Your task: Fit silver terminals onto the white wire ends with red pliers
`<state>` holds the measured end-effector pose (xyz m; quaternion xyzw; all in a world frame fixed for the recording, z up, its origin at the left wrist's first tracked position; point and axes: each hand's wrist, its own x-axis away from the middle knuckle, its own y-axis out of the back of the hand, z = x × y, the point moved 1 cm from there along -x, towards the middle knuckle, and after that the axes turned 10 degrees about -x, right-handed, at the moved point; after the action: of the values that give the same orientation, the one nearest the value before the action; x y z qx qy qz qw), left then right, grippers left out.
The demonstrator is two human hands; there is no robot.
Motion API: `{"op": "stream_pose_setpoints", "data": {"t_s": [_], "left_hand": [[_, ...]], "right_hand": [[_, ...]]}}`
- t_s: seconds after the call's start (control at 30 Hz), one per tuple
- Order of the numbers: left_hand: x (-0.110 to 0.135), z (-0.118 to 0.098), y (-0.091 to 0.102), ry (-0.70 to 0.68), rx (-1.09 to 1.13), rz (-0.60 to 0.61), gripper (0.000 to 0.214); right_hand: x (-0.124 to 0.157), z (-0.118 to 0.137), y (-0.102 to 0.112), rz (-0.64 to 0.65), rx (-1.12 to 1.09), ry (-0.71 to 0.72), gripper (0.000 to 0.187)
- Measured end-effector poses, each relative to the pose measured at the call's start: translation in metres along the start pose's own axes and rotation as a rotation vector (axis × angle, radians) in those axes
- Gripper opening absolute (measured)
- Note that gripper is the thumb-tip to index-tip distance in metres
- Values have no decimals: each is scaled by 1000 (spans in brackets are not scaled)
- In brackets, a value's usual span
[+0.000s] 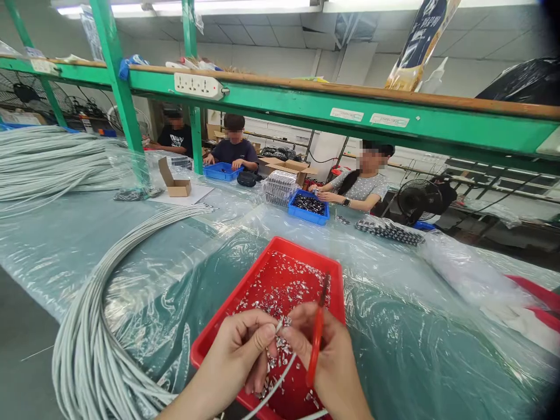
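My left hand is closed, pinching the end of a grey cable between thumb and fingers. My right hand is closed around a red-handled tool, with its fingertips meeting the cable end beside my left thumb. Both hands hover over a red tray scattered with small silvery-white offcuts. The cable runs down from my fingers toward the bottom edge of the view.
A big coil of grey cables lies left on the plastic-covered table. Three people sit across, with blue bins and a cardboard box. Green shelf frame overhead; fan at right.
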<state>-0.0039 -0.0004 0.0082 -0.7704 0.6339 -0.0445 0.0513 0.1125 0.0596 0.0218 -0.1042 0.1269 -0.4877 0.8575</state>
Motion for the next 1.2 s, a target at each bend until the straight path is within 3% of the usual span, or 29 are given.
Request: {"op": "stream_pose_setpoints", "data": {"t_s": [0.13,0.2,0.37,0.57,0.67,0.8,0.97,1.2], "left_hand": [[2,-8,-1,4,-25,-49,42],[3,-10,-3,-11,-22,-38,42],[5,-3,-3,-55,-66,-52,29],[9,-8,-1,-180,-207,-135,18],[9,-12,1,-192,-208,-114,18],[5,-8,1,-51,-37,-26,27],[6,-3,-4,-27,17,-98,28],[12,-7,1,-408,-503,-235,15]], "right_hand": [[7,2,-2,-110,283,434,11],[9,2,-4,-113,311,526,15],[9,3,-5,-160,326,510,15],[6,5,-1,-40,321,325,9],[6,4,-1,-38,275,273,9],[7,3,-2,-125,286,390,10],[7,5,-4,-114,343,546,16],[5,7,1,-69,365,398,10]]}}
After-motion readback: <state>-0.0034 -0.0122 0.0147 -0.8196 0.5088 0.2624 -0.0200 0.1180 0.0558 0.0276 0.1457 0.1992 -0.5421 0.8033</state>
